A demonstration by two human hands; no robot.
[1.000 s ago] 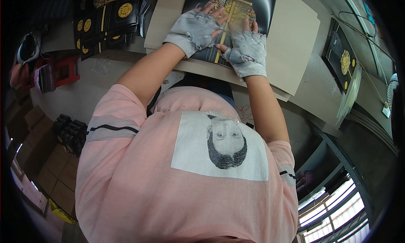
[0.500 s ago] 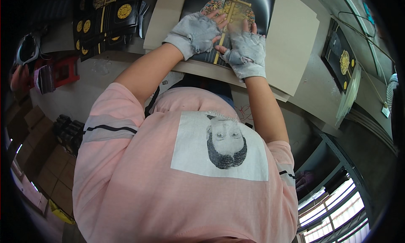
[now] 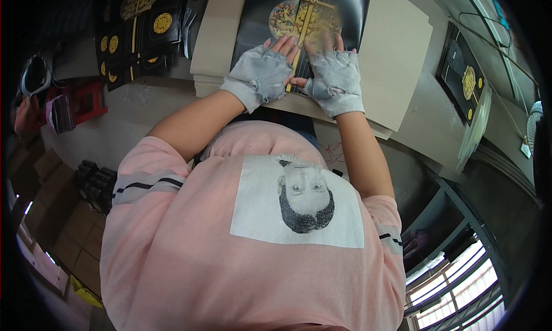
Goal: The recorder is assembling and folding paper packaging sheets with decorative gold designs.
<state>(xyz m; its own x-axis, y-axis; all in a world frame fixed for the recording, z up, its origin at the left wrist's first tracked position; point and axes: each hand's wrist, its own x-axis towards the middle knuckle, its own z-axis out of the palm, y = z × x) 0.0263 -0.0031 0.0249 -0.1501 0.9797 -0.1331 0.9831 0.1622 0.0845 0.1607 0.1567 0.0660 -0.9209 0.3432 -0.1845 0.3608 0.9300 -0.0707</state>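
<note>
A glossy black printed sheet (image 3: 253,26) with a gold band and a coloured round ornament lies on a stack of pale boards (image 3: 397,49). Both hands wear grey fingerless gloves and rest flat on the sheet's near part. My left hand (image 3: 261,72) lies left of the gold band, fingers stretched forward. To the right of the band, my right hand (image 3: 333,78) has its fingers spread, their tips slightly blurred, thumb pointing toward the left hand. Neither hand grips anything.
More black sheets with gold medallions (image 3: 163,23) lie at the left of the table. At the right edge stands a pile topped by a black and gold sheet (image 3: 463,78). A red stool (image 3: 89,98) and another person's hand (image 3: 26,115) are at far left.
Both hands have slid nearer to me along the sheet, uncovering more of the round ornament. The sheet sits slightly farther left in the picture.
</note>
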